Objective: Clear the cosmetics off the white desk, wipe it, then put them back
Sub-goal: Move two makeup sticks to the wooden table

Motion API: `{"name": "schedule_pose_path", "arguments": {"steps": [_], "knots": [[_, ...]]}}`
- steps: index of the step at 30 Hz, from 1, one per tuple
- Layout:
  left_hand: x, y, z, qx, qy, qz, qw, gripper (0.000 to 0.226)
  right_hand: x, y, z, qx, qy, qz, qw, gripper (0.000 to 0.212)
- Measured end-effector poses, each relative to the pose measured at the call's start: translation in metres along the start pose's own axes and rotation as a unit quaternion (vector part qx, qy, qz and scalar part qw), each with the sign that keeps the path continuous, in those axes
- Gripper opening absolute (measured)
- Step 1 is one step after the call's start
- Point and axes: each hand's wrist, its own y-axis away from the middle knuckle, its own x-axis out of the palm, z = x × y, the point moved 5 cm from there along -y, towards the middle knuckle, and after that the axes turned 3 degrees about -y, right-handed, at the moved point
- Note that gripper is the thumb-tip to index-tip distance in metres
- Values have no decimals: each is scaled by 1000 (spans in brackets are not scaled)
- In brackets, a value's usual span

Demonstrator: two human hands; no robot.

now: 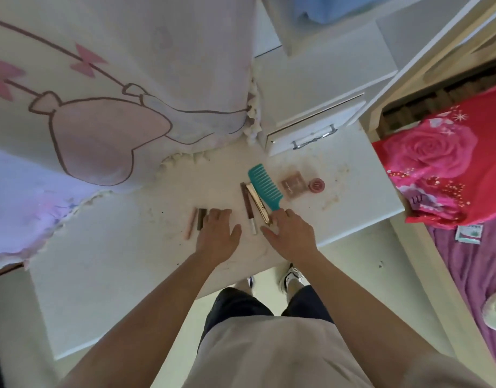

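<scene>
On the white desk (129, 275) lie several cosmetics. A pink pencil (191, 224) and a dark brown stick (201, 219) lie just left of my left hand (217, 236), whose fingertips touch the stick. A brown-and-white tube (248, 209) and a gold tube (259, 204) lie between my hands. My right hand (291, 238) lies flat, fingertips at the gold tube's near end and the handle of a teal comb (265, 186). Farther right sit a tan compact (293, 184) and a small round pink jar (316, 185).
A pink-and-white patterned cloth (101, 107) drapes over the desk's left and back. A white drawer unit (314, 130) with a metal handle stands at the back. A bed with a red rose blanket (437, 163) lies right of the desk. The desk surface shows brownish stains.
</scene>
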Motion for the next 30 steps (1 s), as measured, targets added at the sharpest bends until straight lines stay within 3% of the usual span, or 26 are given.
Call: {"name": "schedule_pose_path", "arguments": {"steps": [6,10,14,18,23,30], "knots": [[-5,-14,-10,24,-10,-10,1000,44,-13,-3,2,38,0,-36,999,33],[2,-24,-35,-22,-60,14,998,58,-37,12,-18,80,-38,-79,993,31],[0,-24,-50,-48,-87,17,995,36,-52,23,-43,109,-92,-102,984,29],[-16,-11,-52,-69,-54,-23,996,32,-67,25,-52,98,-121,-121,980,28],[-51,31,-35,-134,48,-148,979,28,-82,13,-25,-6,-152,-120,981,23],[-69,175,24,-252,189,-386,867,19,-71,37,83,-233,-190,-45,952,16]]}}
